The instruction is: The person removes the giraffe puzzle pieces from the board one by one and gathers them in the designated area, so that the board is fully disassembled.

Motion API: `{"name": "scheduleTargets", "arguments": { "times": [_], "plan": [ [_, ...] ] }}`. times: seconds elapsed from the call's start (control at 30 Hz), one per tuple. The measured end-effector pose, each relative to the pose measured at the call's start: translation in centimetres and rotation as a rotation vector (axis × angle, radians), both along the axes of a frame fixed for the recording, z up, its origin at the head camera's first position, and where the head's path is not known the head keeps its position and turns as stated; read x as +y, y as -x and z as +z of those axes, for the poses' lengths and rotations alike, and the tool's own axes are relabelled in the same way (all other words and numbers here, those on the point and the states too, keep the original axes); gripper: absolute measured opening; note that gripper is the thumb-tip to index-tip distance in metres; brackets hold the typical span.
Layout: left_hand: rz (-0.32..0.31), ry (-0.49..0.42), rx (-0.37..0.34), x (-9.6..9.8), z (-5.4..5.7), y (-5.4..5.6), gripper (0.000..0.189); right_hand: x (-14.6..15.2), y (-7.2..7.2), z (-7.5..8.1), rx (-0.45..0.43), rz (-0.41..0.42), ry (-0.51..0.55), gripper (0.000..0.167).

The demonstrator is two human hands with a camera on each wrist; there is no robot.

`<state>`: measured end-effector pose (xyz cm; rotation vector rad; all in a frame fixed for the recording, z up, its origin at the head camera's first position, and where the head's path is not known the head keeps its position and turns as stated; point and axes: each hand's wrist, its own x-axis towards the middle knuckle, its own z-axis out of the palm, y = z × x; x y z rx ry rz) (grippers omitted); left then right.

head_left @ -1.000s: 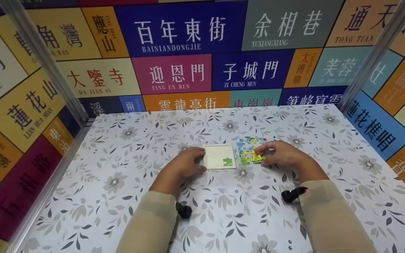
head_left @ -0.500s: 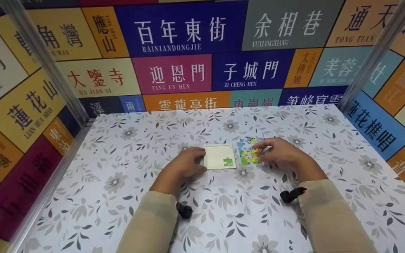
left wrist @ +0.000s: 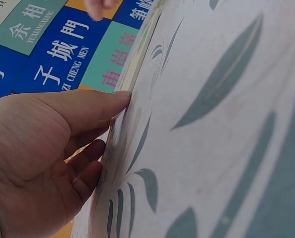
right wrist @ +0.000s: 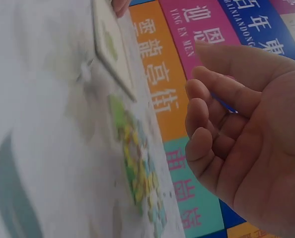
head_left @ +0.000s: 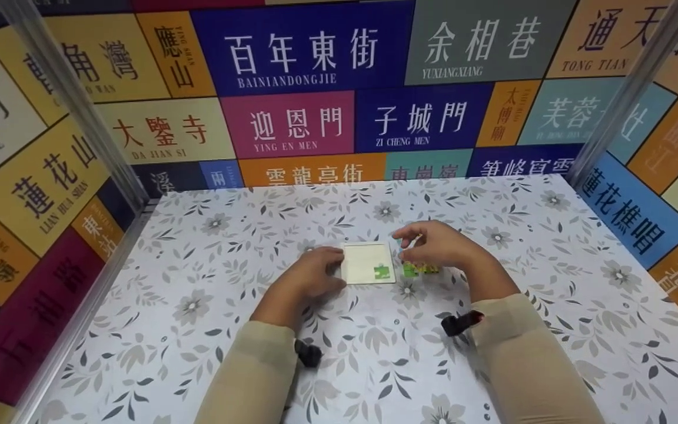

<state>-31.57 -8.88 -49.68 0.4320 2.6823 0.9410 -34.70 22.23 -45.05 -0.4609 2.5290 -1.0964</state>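
Observation:
A shallow cream puzzle tray lies on the table with one green jigsaw piece in its near right corner. My left hand holds the tray along its left side, thumb at the near corner and fingers farther back. In the left wrist view the thumb rests on the tray's edge. My right hand hovers over a patch of small coloured jigsaw pieces, right of the tray. Its fingers are loosely curled and nothing shows between them. In the head view this hand covers most of the patch.
A white tablecloth with grey leaves and flowers covers the table. Panels with large printed characters stand behind it and along both sides. Clear upright posts mark the far corners.
My right hand has moved left and away from me across the pieces, toward the tray's far right corner. The left hand and the tray have stayed put.

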Motion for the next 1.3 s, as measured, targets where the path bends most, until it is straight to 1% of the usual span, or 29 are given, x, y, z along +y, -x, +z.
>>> {"name": "scheduleTargets", "arguments": {
  "times": [0.17,0.27,0.4,0.5,0.63,0.77,0.93,1.07,1.3],
  "plan": [
    [0.021,0.003,-0.021,0.0,-0.1,0.0,0.065,-2.3,0.3,0.7,0.017,0.002,0.02,0.048],
    [0.014,0.013,-0.017,0.0,0.0,0.1,0.065,-3.4,0.5,0.9,0.015,0.007,0.038,0.047],
    [-0.003,0.02,-0.002,0.0,0.1,0.1,0.064,-4.2,0.9,0.8,0.021,0.0,0.034,0.046],
    [-0.003,0.021,-0.005,0.0,0.1,0.1,0.064,-4.2,1.1,0.3,0.019,0.005,0.025,0.049],
    [-0.004,0.016,-0.007,0.0,0.0,0.1,0.063,-3.6,1.2,-0.7,-0.005,0.02,0.012,0.053],
    [0.0,0.008,-0.008,0.1,-0.1,0.1,0.063,-3.0,1.2,-1.5,-0.02,0.015,-0.013,0.05],
    [-0.001,0.002,-0.005,0.0,0.1,0.1,0.063,-2.7,1.3,-2.5,0.002,0.035,-0.051,0.045],
    [-0.004,0.0,-0.01,0.1,0.2,0.1,0.063,-2.9,1.3,-2.9,-0.003,0.047,-0.086,0.044],
    [-0.007,-0.012,-0.009,0.0,0.1,0.1,0.062,-3.2,1.2,-2.9,-0.047,0.045,-0.131,0.044]
  ]
}}
